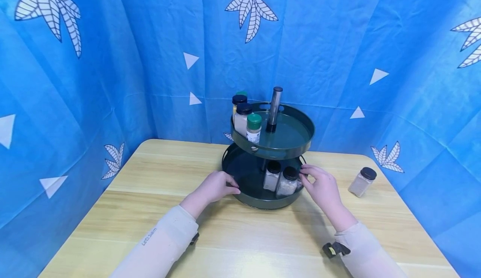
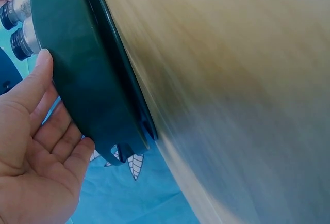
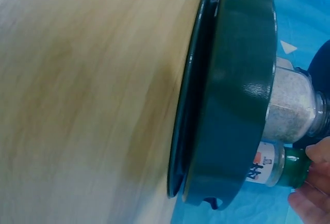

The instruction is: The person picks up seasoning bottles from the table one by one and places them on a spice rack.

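A dark green two-tier rotating spice rack stands on the table. My left hand holds the rim of its lower tray at the left front, thumb near the edge in the left wrist view. At the right side of that tray, my right hand pinches the green cap of a small labelled spice jar, which stands inside the rim and is mostly hidden in the head view. Next to it are two clear black-capped jars, one in front and one to its left.
The upper tray carries several jars at its left, including a green-capped one, beside a metal post. Another black-capped jar stands on the table at right. A blue curtain surrounds the table's back and sides.
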`<state>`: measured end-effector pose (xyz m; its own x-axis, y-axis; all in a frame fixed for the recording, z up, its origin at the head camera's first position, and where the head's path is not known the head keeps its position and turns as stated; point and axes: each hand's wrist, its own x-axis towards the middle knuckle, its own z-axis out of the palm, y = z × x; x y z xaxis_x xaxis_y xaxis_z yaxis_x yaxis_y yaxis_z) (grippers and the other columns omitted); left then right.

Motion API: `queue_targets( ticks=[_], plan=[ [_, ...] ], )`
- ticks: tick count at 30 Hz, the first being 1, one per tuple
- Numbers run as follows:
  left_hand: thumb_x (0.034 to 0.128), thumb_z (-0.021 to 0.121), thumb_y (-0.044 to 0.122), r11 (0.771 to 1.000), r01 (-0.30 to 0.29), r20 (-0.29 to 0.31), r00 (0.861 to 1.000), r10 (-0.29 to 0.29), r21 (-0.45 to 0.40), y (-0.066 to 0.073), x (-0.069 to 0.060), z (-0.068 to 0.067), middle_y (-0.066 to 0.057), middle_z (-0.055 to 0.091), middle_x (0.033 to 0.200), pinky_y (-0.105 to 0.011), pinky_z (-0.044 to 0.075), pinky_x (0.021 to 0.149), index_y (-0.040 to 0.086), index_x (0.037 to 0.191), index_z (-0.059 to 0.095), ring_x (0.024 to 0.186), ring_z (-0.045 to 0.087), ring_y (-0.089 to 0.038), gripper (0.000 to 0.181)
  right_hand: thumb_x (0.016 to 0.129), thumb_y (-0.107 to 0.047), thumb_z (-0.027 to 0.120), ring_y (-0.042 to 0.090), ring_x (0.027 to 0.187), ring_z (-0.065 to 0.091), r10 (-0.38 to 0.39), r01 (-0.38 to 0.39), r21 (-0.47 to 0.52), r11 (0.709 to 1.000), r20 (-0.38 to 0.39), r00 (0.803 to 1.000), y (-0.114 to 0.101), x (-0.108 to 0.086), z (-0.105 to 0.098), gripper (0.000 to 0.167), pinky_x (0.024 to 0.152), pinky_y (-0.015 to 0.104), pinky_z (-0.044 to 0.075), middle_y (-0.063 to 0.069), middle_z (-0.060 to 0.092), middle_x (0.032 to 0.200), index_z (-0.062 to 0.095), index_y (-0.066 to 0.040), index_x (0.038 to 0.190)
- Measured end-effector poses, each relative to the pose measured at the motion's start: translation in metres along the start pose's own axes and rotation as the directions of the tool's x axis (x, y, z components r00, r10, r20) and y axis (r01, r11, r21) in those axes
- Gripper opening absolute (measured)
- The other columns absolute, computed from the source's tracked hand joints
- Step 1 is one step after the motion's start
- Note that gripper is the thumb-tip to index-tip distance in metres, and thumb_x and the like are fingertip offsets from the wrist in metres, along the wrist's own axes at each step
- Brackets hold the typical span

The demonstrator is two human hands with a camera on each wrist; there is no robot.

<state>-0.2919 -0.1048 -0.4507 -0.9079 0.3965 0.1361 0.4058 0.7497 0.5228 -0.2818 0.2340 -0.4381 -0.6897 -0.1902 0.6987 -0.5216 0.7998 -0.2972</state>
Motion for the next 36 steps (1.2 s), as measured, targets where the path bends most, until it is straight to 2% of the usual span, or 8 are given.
queue_targets(
  ticks=[9,21,32,36],
  plan=[
    [0.0855,0.081,0.028,1.0,0.009,0.004,1.0,-0.009,0.003,-0.002,0.001,0.0,0.005,0.075,0.094,-0.038,0.053,0.093,0.017,0.089,0.081,0.1,0.067,-0.02,0.011,0.082,-0.003,0.079,0.036,0.096,0.071,0.017,-0.016,0.021,1.0,-0.036,0.999,0.001,-0.003,-0.01,0.011,0.083,0.054,0.056,0.014,0.075,0.104,0.077,-0.001,0.093],
    [0.0859,0.08,0.026,1.0,0.005,0.009,1.0,-0.005,-0.003,0.001,0.0,-0.003,0.004,0.075,0.095,-0.039,0.052,0.093,0.016,0.089,0.081,0.101,0.067,-0.021,0.01,0.083,-0.004,0.078,0.038,0.097,0.071,0.046,-0.046,0.014,0.999,-0.019,0.999,0.0,-0.005,-0.018,0.014,0.084,0.057,0.055,0.017,0.074,0.106,0.077,0.0,0.097],
    [0.0859,0.08,0.026,1.0,0.002,0.01,1.0,-0.001,-0.014,0.0,0.001,-0.004,0.002,0.075,0.097,-0.04,0.052,0.095,0.017,0.089,0.081,0.102,0.067,-0.022,0.01,0.085,-0.003,0.076,0.041,0.102,0.069,0.102,-0.101,0.023,0.995,-0.018,0.995,0.008,-0.008,-0.03,0.017,0.086,0.058,0.054,0.018,0.073,0.111,0.076,0.0,0.102],
    [0.086,0.08,0.025,1.0,0.005,0.012,1.0,-0.005,-0.019,-0.001,0.001,-0.004,0.002,0.075,0.097,-0.04,0.052,0.095,0.016,0.089,0.081,0.103,0.067,-0.022,0.01,0.085,-0.005,0.077,0.04,0.101,0.069,0.098,-0.098,0.006,0.995,-0.024,0.995,0.012,-0.011,-0.033,0.017,0.086,0.057,0.054,0.019,0.073,0.111,0.076,0.0,0.102]
  ],
)
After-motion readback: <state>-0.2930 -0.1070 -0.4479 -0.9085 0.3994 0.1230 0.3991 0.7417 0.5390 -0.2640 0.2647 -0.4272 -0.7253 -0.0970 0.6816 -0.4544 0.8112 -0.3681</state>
